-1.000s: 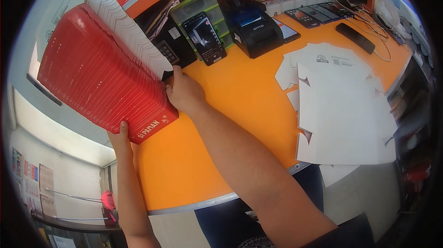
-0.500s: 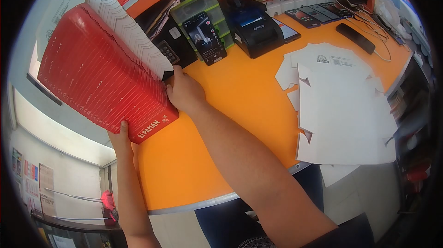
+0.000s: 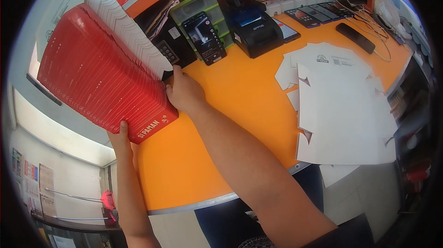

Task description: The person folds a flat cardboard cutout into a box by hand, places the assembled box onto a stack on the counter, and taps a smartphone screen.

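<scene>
A thick stack of red printed cardboard boxes, folded flat and marked SIPAMAN, leans at the left end of the orange table. Behind it rises a stack of white cardboard with wavy layered edges. My left hand grips the near lower edge of the red stack, thumb on its face and the other fingers hidden below. On the stack's right side, my right hand is closed around the lower corner, near the white cardboard's bottom end. White die-cut cardboard sheets lie on the table's right side, overhanging the front edge.
A phone showing video leans against a green-framed drawer unit. Beside it stand a black EPPOS printer and a tablet. Several phones, chargers and cables fill the back right. A black phone is plugged in nearby.
The picture on the propped phone's screen is different. Both hands and the red stack keep practically the same position.
</scene>
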`<move>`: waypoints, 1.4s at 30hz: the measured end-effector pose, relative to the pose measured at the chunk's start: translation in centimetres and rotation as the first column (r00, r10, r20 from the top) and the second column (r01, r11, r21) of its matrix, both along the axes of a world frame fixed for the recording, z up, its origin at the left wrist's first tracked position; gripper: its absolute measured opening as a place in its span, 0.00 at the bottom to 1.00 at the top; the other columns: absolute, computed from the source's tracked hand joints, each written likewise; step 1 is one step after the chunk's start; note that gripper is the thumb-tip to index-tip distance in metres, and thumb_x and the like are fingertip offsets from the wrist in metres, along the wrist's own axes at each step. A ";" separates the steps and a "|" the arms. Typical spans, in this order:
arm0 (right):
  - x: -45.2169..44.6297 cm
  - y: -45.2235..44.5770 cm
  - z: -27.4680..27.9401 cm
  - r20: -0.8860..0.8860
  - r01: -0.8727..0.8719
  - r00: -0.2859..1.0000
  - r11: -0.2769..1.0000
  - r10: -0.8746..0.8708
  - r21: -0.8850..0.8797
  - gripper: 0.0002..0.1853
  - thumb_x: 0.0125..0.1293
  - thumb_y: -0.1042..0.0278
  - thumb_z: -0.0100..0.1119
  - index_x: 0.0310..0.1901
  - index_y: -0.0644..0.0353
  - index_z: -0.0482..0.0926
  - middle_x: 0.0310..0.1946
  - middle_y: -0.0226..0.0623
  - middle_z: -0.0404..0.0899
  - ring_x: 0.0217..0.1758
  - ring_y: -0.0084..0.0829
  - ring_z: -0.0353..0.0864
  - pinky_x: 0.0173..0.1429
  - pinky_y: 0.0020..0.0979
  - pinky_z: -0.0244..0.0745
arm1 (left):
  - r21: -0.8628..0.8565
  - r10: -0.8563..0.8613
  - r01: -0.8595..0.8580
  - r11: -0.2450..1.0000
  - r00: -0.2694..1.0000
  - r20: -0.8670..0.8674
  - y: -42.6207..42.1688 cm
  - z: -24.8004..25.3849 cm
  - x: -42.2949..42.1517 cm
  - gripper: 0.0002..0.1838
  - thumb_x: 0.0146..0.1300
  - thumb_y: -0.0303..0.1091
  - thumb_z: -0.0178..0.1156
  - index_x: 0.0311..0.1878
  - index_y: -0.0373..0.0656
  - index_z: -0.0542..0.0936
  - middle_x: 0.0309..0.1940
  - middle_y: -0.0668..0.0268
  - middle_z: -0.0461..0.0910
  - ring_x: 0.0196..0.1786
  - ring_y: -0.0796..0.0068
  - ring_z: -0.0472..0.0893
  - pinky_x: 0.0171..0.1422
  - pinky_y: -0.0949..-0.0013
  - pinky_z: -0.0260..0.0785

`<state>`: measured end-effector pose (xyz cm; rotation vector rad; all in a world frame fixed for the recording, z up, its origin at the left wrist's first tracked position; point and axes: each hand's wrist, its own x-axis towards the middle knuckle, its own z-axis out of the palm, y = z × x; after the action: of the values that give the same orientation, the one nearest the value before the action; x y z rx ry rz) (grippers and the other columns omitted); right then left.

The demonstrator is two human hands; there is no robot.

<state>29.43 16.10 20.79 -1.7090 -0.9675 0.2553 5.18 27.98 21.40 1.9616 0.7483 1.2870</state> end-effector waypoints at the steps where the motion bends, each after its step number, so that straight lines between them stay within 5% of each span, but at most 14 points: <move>1: -0.1 0.1 -0.1 0.012 0.019 1.000 1.000 -0.019 0.016 0.28 0.67 0.62 0.61 0.65 0.60 0.66 0.49 0.52 0.83 0.54 0.53 0.84 0.58 0.51 0.79 | -0.002 0.003 -0.003 1.000 1.000 0.001 0.0 0.0 0.0 0.53 0.62 0.64 0.69 0.76 0.36 0.56 0.69 0.52 0.69 0.70 0.58 0.70 0.75 0.55 0.62; 7: 0.2 0.0 0.0 -0.010 -0.030 0.999 0.999 0.030 -0.019 0.30 0.69 0.61 0.60 0.69 0.61 0.62 0.53 0.55 0.81 0.57 0.55 0.82 0.60 0.51 0.77 | 0.042 -0.002 0.004 0.999 0.999 -0.050 0.2 -0.1 -0.2 0.50 0.68 0.62 0.63 0.77 0.35 0.54 0.70 0.52 0.68 0.72 0.59 0.69 0.77 0.58 0.61; 10: 0.2 0.0 0.0 -0.012 -0.035 0.999 0.999 0.035 -0.020 0.30 0.69 0.61 0.60 0.69 0.61 0.62 0.53 0.55 0.81 0.57 0.56 0.82 0.60 0.51 0.77 | 0.015 0.026 -0.026 1.000 1.000 -0.010 -0.1 0.1 0.1 0.54 0.61 0.65 0.69 0.76 0.36 0.57 0.68 0.51 0.70 0.70 0.58 0.70 0.75 0.55 0.63; 16: 0.0 0.2 -0.2 0.016 0.017 1.000 1.000 -0.018 0.016 0.28 0.68 0.63 0.61 0.66 0.61 0.66 0.50 0.52 0.83 0.55 0.53 0.83 0.59 0.51 0.78 | 0.031 0.003 -0.001 1.000 0.999 -0.051 0.2 -0.1 -0.2 0.49 0.68 0.62 0.63 0.77 0.35 0.55 0.70 0.52 0.67 0.72 0.59 0.69 0.77 0.58 0.61; 25: 0.2 0.1 0.0 -0.015 -0.029 0.999 1.000 0.029 -0.009 0.30 0.69 0.61 0.60 0.68 0.60 0.62 0.53 0.55 0.81 0.57 0.56 0.82 0.60 0.52 0.77 | 0.016 -0.010 0.010 1.000 1.000 0.015 0.2 -0.1 0.0 0.50 0.64 0.61 0.68 0.76 0.36 0.57 0.68 0.53 0.70 0.70 0.59 0.71 0.75 0.56 0.63; 31: 0.1 0.0 0.0 -0.015 -0.025 1.000 1.000 0.024 -0.011 0.30 0.69 0.61 0.59 0.68 0.60 0.62 0.53 0.54 0.81 0.58 0.55 0.82 0.61 0.51 0.77 | 0.026 0.006 -0.005 1.000 0.999 -0.049 0.6 -0.3 -0.4 0.46 0.73 0.54 0.62 0.79 0.35 0.52 0.73 0.52 0.66 0.73 0.58 0.68 0.78 0.58 0.60; 34: 0.1 -0.1 0.1 -0.016 -0.028 0.999 0.999 0.027 -0.017 0.30 0.69 0.61 0.59 0.69 0.60 0.62 0.54 0.54 0.81 0.58 0.55 0.81 0.61 0.51 0.76 | 0.002 0.044 -0.044 0.999 0.999 0.006 0.1 -0.2 0.1 0.51 0.63 0.61 0.69 0.76 0.36 0.57 0.68 0.52 0.70 0.70 0.59 0.71 0.75 0.56 0.63; 42: 0.2 -0.1 0.0 -0.018 -0.031 0.999 1.000 0.031 -0.003 0.30 0.69 0.62 0.59 0.69 0.60 0.62 0.54 0.55 0.81 0.58 0.56 0.81 0.61 0.51 0.76 | 0.011 0.024 -0.024 1.000 1.000 0.006 -0.1 -0.1 0.1 0.51 0.63 0.62 0.69 0.76 0.37 0.58 0.68 0.52 0.71 0.70 0.59 0.71 0.75 0.56 0.63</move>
<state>29.58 16.03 20.77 -1.6929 -0.9819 0.2920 5.29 27.92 21.34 1.9622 0.7654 1.3129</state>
